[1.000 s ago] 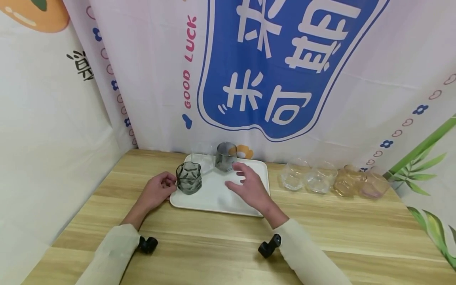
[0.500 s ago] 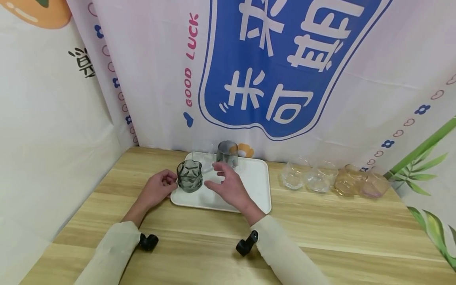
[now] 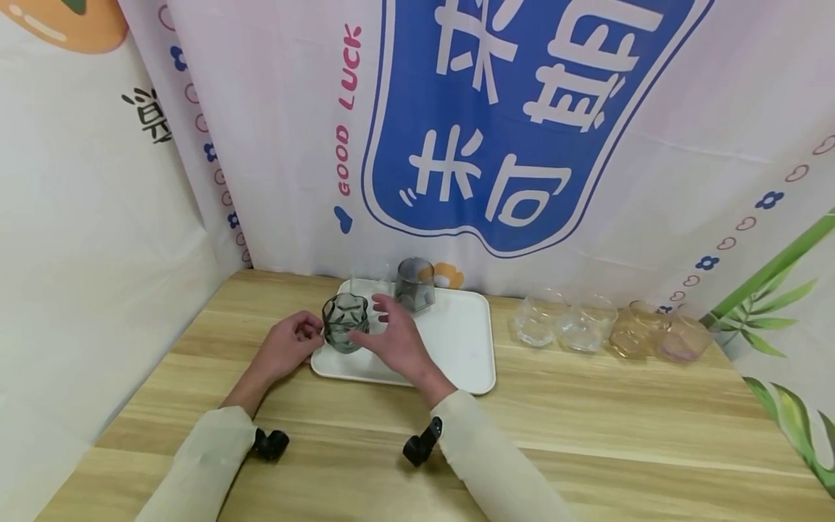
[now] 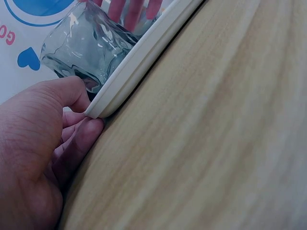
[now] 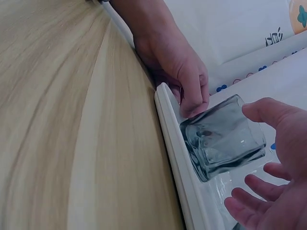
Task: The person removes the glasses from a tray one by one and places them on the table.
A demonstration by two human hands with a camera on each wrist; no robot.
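Note:
A smoky green wavy glass [image 3: 341, 319] stands at the left end of a white tray [image 3: 457, 348]. My left hand [image 3: 289, 344] pinches the tray's near left corner, index finger over the rim and others below, as the left wrist view shows. Over the tray, my right hand [image 3: 399, 344] has its fingers spread beside the green glass. In the right wrist view its thumb [image 5: 264, 110] is right at that glass's rim [image 5: 240, 105], the other fingers apart. Behind stand a grey glass [image 3: 415, 286] and a clear glass [image 3: 365, 285], partly hidden.
Right of the tray stands a row of glasses: two clear ones [image 3: 538, 322] [image 3: 589, 326], an amber one [image 3: 631, 335] and a pinkish one [image 3: 683, 339]. A printed curtain [image 3: 293, 145] hangs along the back edge of the wooden table [image 3: 554, 435].
My right hand has moved left across the tray, from near the grey glass to the green glass. My left hand has stayed at the tray's corner.

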